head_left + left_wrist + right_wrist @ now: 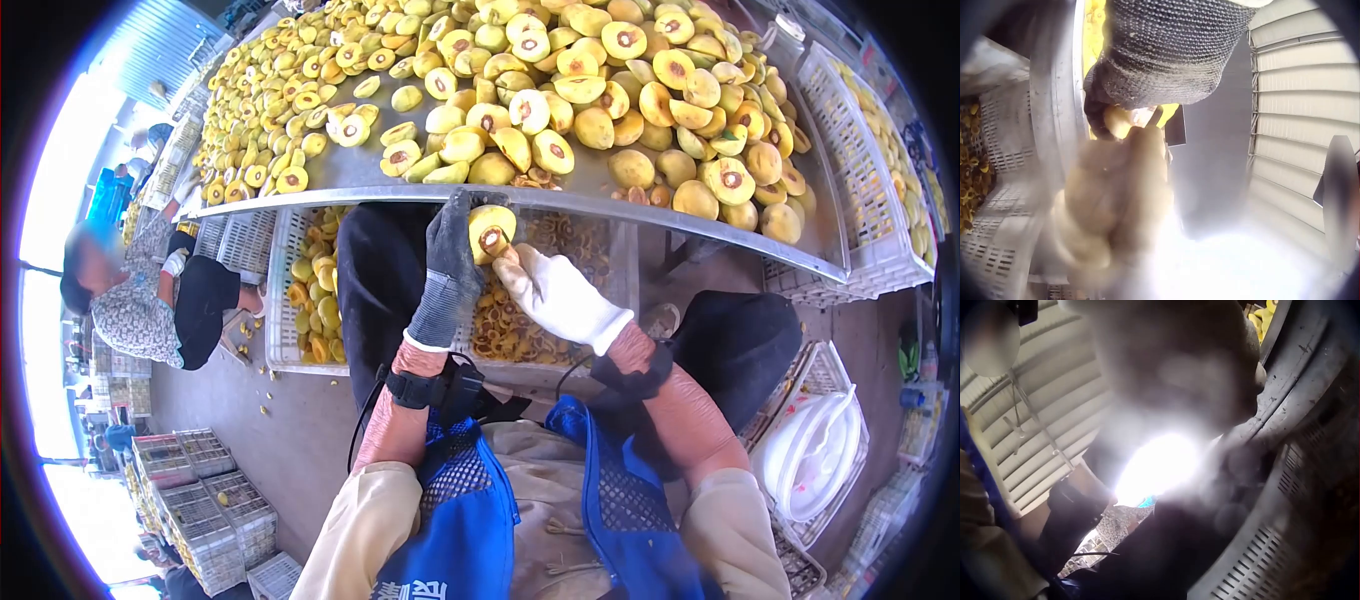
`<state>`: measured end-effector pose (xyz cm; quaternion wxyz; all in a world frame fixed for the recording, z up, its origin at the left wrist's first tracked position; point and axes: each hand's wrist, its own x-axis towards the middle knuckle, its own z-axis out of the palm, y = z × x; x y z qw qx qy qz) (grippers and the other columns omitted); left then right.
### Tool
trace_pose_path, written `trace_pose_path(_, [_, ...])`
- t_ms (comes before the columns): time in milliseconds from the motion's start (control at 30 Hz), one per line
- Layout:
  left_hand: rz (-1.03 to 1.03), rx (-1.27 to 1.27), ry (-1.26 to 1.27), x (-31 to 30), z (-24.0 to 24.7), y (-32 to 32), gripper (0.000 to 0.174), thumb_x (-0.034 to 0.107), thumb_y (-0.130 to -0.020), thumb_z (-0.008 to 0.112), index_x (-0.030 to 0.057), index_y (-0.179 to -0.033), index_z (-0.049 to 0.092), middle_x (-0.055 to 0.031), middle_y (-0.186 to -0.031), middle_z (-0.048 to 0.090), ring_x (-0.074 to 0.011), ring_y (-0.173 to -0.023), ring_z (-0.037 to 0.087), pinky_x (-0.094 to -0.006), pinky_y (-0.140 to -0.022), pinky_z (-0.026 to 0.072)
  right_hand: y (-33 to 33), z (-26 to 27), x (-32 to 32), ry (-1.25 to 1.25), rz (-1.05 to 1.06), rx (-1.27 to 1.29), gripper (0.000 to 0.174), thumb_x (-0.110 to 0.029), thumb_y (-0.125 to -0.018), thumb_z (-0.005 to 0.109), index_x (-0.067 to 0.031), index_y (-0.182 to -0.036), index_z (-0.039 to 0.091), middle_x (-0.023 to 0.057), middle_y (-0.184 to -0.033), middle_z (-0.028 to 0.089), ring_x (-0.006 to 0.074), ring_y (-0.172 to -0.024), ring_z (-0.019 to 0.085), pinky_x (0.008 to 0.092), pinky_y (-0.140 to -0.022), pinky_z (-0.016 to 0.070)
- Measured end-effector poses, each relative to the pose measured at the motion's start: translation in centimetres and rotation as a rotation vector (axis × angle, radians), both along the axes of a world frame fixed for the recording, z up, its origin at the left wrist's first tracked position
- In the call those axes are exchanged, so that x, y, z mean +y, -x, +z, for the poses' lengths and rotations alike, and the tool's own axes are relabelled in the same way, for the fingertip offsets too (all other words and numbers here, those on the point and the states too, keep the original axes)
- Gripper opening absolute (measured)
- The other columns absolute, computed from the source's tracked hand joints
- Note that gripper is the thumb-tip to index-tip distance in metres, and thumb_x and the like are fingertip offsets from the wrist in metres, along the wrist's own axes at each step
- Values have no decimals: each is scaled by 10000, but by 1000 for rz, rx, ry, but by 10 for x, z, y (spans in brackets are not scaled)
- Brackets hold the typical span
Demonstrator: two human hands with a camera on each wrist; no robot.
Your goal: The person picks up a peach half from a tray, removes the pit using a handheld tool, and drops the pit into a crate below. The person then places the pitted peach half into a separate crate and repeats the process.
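Probably soft and slippery, the fruit half (492, 222) sits in the curled left hand (450, 262), best held by its skin; the right hand (562, 292) seems to pinch a thin tool (1157, 117).

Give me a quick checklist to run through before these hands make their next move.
1. Halved fruit held: ok, in the left grip.
2. Cut face in view of the worker: ok, it shows in the head view.
3. Brown centre out: not ok, it sits in the fruit.
4. Tool in the right grip: cannot tell; the fingers hide what they may hold.
5. Crate below the hands: ok, brown scraps lie inside.
6. More fruit nearby: ok, other halves lie on the metal table ahead.
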<state>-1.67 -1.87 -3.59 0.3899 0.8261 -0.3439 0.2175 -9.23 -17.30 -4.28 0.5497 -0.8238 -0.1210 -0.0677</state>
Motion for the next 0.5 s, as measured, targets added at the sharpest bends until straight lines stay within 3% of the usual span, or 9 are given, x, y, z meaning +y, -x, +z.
trace_pose_path(33, [-27,-63,-57,3,4,0,394,119,-822,676,-42,-1133,495,-145,-1047,622,-216,-959,617,-315,-860,494,1,0,-1,-67,52,2,378,-366,-950,482,6,-976,544,189,-662,617,389,-548,593,453,-516,468])
trace_pose_path(100, [-85,-17,-3,7,3,0,407,134,-827,673,-36,-1148,490,-141,-1067,614,-208,-963,612,-317,-859,493,0,-5,3,-254,122,1,437,-417,-952,469,9,-1002,550,117,-642,598,292,-493,558,388,-478,448])
trace_pose_path(133, [-111,4,24,6,11,2,414,142,-829,671,-34,-1156,488,-140,-1077,610,-205,-965,609,-318,-858,493,4,8,1,-394,197,262,478,-468,-943,464,1,-970,551,54,-602,540,198,-451,486,325,-426,400])
trace_pose_path(167, [-286,643,345,-1,22,3,384,223,-874,596,-19,-1157,501,-151,-1010,620,-253,-941,613,-352,-839,488,8,21,-2,-522,224,527,520,-519,-933,460,-7,-937,553,-9,-561,481,104,-409,413,263,-375,351])
trace_pose_path(267, [-22,178,391,-24,19,14,343,283,-951,494,-15,-1117,535,-105,-988,628,-193,-928,609,-320,-837,489,11,29,0,-824,289,706,525,-566,-910,466,-47,-871,529,-25,-513,411,45,-361,327,207,-330,262])
trace_pose_path(300, [54,278,560,-37,28,24,382,316,-1003,381,-15,-1075,558,-89,-964,638,-176,-894,608,-312,-830,492,13,29,6,-869,262,685,535,-595,-894,471,-64,-832,499,-37,-496,384,43,-335,302,226,-297,249])
trace_pose_path(367, [49,331,584,-31,21,20,350,300,-970,438,-6,-1104,542,-103,-958,644,-179,-886,619,-308,-819,501,16,33,6,-807,264,674,514,-572,-905,470,-63,-839,503,-36,-523,402,45,-348,324,222,-304,265])
trace_pose_path(433, [56,406,657,-23,10,15,416,339,-1007,373,-19,-1062,577,-94,-968,643,-160,-874,606,-283,-805,493,22,43,7,-754,280,629,471,-529,-926,467,-64,-871,511,-32,-588,445,47,-376,356,213,-320,291])
trace_pose_path(500, [26,441,584,-15,8,15,399,325,-1004,393,-23,-1072,576,-90,-965,644,-152,-868,605,-266,-781,492,24,29,17,-669,210,461,459,-520,-931,465,-65,-903,517,-29,-616,461,38,-393,371,203,-328,298])
